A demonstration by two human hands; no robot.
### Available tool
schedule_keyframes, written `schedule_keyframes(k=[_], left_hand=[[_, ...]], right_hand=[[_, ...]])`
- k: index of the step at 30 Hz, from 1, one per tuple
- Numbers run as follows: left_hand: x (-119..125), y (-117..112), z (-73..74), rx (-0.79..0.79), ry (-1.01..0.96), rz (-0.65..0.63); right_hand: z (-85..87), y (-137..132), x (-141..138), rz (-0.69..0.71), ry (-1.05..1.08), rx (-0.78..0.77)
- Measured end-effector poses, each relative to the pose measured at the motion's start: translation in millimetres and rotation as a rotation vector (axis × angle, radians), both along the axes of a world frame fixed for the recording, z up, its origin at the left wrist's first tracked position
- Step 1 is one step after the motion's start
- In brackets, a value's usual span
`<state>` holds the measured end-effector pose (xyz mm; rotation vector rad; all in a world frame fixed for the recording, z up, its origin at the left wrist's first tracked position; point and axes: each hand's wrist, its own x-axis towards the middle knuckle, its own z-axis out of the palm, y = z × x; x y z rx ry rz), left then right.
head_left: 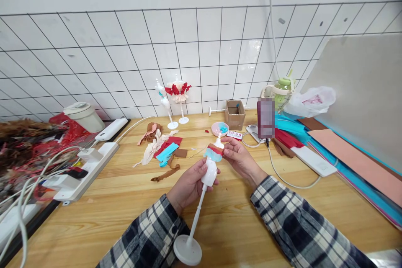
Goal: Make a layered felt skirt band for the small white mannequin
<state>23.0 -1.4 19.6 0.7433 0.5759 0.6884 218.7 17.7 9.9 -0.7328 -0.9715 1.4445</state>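
A small white dress-form mannequin point(209, 174) on a stand leans away from me above the table, its round base point(187, 250) nearest my body. My left hand point(196, 180) is wrapped around its lower torso. Around the chest lies a band of brown, red and light-blue crepe paper point(213, 153). With thumb and fingers, my right hand point(237, 155) pinches the right edge of this paper band. Loose crepe paper scraps point(161, 146) in red, blue, cream and brown lie on the table to the left.
Two mannequins point(181, 100) stand by the tiled wall, one with red bows. A pink dish point(220, 128), a cardboard box point(235, 115) and a phone point(266, 119) are beyond my right hand. Paper sheets point(354, 159) lie right; a power strip point(88, 171) and cables lie left.
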Motion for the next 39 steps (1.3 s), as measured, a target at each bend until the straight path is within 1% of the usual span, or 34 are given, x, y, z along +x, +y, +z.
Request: schedule_keyframes(k=[3,6,8,10,11,12,13,14,16,18,19,20,21,24,26,27,29,31,32,33,35,37,39], left_hand=[[-3,8,-1.1,0.077,0.109,0.095],[-14,23,-2.4,0.160,0.276,0.276],[-24,35,-4.4,0.186,0.259,0.369],[-36,44,-6.9,0.176,0.234,0.411],[-41,48,-8.3,0.160,0.240,0.412],[-44,50,-9.8,0.153,0.239,0.405],[-47,51,-11.2,0.160,0.240,0.399],[-48,52,-12.6,0.183,0.243,0.386],[-47,53,-15.8,0.262,0.282,0.352],[-44,55,-19.6,0.341,0.364,0.294],[-42,57,-21.6,0.370,0.401,0.268],[-40,60,-23.7,0.393,0.426,0.244],[-39,63,-25.6,0.416,0.439,0.235],[-40,72,-28.8,0.498,0.490,0.242],[-44,75,-26.7,0.574,0.569,0.239],[-47,76,-23.7,0.638,0.628,0.252],[-56,74,-13.6,0.828,0.780,0.320],[-64,66,0.2,1.071,0.957,0.447],[-67,60,7.2,1.150,1.001,0.491],[-67,53,13.5,1.196,1.015,0.510],[-62,35,21.7,1.211,0.965,0.465],[-49,17,22.5,1.132,0.828,0.269],[-32,2,17.6,1.014,0.716,0.181]], right_hand=[[-0.1,1,2,-0.014,-0.041,0.006],[-3.1,4,7,0.018,-0.117,-0.034],[-6.7,6,11,0.057,-0.232,-0.102],[-10.4,8,14,0.056,-0.355,-0.153],[-11.6,9,16,0.045,-0.397,-0.166],[-12.2,8,17,0.042,-0.411,-0.172],[-12.1,7,18,0.073,-0.399,-0.178],[-11.2,5,19,0.145,-0.370,-0.182],[-8.5,0,20,0.382,-0.300,-0.183],[-6.6,-5,20,0.605,-0.291,-0.173],[-6.9,-6,19,0.668,-0.328,-0.167],[-8.2,-6,18,0.693,-0.388,-0.159],[-10.4,-5,18,0.682,-0.463,-0.150],[-19.0,-1,16,0.571,-0.676,-0.113],[-22.5,1,17,0.519,-0.759,-0.076],[-22.9,1,17,0.504,-0.774,-0.056],[-20.7,1,18,0.482,-0.736,-0.011],[-16.5,1,17,0.457,-0.628,0.025],[-14.3,1,17,0.437,-0.570,0.036],[-12.3,1,16,0.403,-0.516,0.038],[-9.5,0,10,0.293,-0.440,0.005],[-8.1,-2,2,0.187,-0.405,-0.053],[-7.9,-5,-9,0.149,-0.394,-0.096]])
